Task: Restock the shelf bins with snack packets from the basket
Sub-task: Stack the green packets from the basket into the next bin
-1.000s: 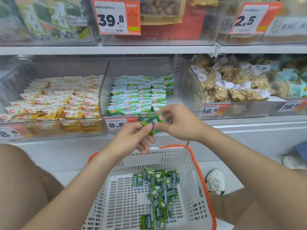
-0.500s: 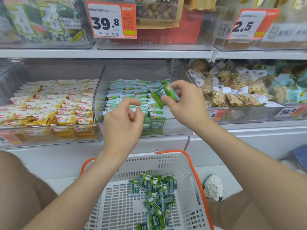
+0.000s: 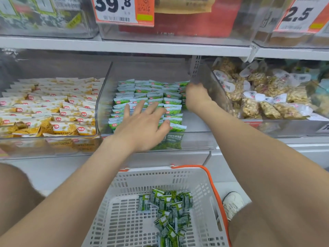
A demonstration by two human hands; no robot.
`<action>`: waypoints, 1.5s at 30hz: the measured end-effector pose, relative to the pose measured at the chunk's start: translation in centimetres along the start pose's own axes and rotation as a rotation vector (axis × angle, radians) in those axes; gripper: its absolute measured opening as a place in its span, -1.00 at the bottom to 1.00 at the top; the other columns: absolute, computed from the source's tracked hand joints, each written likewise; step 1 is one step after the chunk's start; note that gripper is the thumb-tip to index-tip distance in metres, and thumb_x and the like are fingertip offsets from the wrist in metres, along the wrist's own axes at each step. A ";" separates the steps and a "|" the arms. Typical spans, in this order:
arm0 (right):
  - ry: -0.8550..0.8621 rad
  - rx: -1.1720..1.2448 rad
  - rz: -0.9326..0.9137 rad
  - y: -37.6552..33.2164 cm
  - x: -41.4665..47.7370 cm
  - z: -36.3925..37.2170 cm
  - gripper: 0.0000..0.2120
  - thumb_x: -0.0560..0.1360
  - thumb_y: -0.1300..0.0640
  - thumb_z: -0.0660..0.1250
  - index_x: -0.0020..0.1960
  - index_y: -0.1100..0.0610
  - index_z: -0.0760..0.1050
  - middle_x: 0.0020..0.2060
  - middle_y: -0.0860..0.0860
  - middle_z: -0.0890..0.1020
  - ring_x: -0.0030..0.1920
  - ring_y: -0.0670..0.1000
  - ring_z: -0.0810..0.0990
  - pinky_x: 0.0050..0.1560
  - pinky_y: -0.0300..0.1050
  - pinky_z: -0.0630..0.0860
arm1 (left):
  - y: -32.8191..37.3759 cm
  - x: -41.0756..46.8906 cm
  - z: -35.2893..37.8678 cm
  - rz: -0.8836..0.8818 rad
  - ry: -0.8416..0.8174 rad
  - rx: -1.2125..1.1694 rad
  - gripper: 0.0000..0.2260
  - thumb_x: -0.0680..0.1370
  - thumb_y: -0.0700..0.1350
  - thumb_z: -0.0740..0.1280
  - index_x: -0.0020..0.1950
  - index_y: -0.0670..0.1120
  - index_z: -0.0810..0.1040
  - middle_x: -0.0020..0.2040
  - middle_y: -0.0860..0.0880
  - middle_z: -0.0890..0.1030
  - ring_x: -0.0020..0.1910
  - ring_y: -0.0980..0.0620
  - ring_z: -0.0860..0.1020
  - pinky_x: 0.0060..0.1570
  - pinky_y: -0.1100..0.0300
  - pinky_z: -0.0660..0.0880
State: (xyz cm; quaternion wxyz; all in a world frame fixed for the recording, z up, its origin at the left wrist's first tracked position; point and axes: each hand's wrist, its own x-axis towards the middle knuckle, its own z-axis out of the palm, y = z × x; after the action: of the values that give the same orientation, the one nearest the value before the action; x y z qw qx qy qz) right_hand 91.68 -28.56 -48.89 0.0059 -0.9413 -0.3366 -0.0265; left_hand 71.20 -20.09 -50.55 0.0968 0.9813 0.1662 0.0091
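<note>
You face a shelf whose upper row is cut off at the top, with only part of a price tag showing. Below it sit three clear bins. The left bin of yellow packets runs off the frame. The right bin of nut bags is blurred. The middle bin holds green packets in neat overlapping rows. The basket stands below the middle bin, between your legs, with its near end cut off. Loose packets of the same green lie heaped toward its right side. Your left hand lies palm down over the front rows, its fingers straight and spread apart, touching the packet tops and gripping none. Your right hand reaches to the back right corner of the rows, just beside the bin's right wall. Its fingers point away from you and are hidden behind the knuckles, so you cannot tell whether they are apart or pinching a packet. A white shoe peeks out to the right of the basket.
</note>
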 end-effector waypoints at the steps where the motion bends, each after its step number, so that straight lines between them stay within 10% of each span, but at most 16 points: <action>1: -0.009 -0.011 0.012 -0.2 0.7 0.2 -0.62 0.56 0.40 0.26 0.37 0.35 0.37 0.30 0.30 0.50 0.35 0.27 0.48 0.25 0.07 0.50 | -0.1 0.1 -0.1 -0.006 -0.026 -0.011 -0.49 0.67 0.30 -0.08 0.60 0.20 0.19 0.70 0.08 0.05 0.68 -0.16 -0.06 0.55 -0.37 -0.11; 6: 0.055 0.103 0.243 -0.7 3.5 0.7 -0.22 0.59 0.30 0.34 0.60 0.38 -0.09 0.49 0.27 0.32 0.44 0.20 0.42 0.29 0.00 0.47 | 0.0 0.3 -0.1 -0.030 -0.059 -0.014 -0.47 0.67 0.32 -0.08 0.60 0.21 0.20 0.70 0.08 0.06 0.67 -0.18 -0.02 0.55 -0.37 -0.09; 11: 0.092 0.127 0.243 -0.3 4.2 1.3 -0.61 0.52 0.38 0.40 0.33 0.29 0.45 0.27 0.25 0.55 0.26 0.25 0.57 0.11 0.01 0.56 | 0.1 0.2 -0.1 -0.025 -0.028 -0.011 -0.48 0.67 0.30 -0.07 0.60 0.19 0.24 0.69 0.07 0.12 0.65 -0.18 0.02 0.55 -0.36 -0.07; 18: -0.030 0.128 0.001 1.4 1.9 1.2 -0.70 0.52 0.33 0.32 0.25 0.25 0.52 0.21 0.24 0.54 0.19 0.24 0.53 0.18 0.02 0.57 | 0.0 -0.1 0.0 -0.014 0.054 -0.040 -0.50 0.66 0.28 0.00 0.54 0.15 0.35 0.61 0.07 0.30 0.60 -0.14 0.16 0.55 -0.33 0.03; 28: 0.186 0.278 -0.291 -0.5 -10.9 -5.4 -0.83 0.45 0.16 0.24 -0.04 0.05 0.58 -0.17 0.09 0.66 -0.09 0.22 0.61 -0.07 0.06 0.60 | 1.3 -1.8 0.5 0.175 0.706 -0.038 -0.87 0.55 0.04 0.38 0.01 0.02 0.63 -0.01 0.06 0.62 0.09 -0.09 0.55 0.08 -0.01 0.34; 33: -0.099 0.126 -0.421 -1.7 -17.5 -5.2 -0.78 0.41 0.01 0.22 -0.35 0.10 0.36 -0.41 0.02 0.44 -0.26 0.23 0.51 -0.23 -0.05 0.55 | 3.3 -5.2 2.9 0.356 0.987 -0.034 -0.92 0.55 -0.14 0.41 -0.14 -0.10 0.61 -0.27 -0.03 0.54 -0.27 -0.10 0.51 -0.32 0.01 0.37; 37: -0.453 -0.098 -0.470 -1.3 -19.6 -0.5 -0.93 0.50 0.11 0.28 -0.15 0.07 0.44 -0.26 -0.01 0.42 -0.07 0.19 0.61 -0.20 -0.06 0.52 | 2.5 -6.8 8.5 0.430 0.680 -0.070 -0.80 0.53 -0.05 0.34 -0.30 -0.02 0.51 -0.42 0.03 0.51 -0.44 -0.07 0.53 -0.45 0.14 0.31; 45: -0.675 -0.262 -0.562 -2.0 -20.5 5.9 -0.93 0.57 0.25 0.21 -0.04 0.10 0.41 0.24 0.23 0.52 -0.08 0.12 0.63 -0.12 0.01 0.61 | -1.8 -7.6 21.5 -0.072 -0.208 -0.031 -0.83 0.57 0.02 0.24 -0.15 0.02 0.55 -0.20 0.04 0.62 -0.16 -0.08 0.60 -0.19 0.05 0.59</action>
State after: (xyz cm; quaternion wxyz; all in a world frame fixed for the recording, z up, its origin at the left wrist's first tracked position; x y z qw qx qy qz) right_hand 74.91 -39.84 -55.88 -0.2306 -0.7621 -0.5559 0.2388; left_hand 64.51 -24.94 -71.89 0.1289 0.9687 0.1904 -0.0939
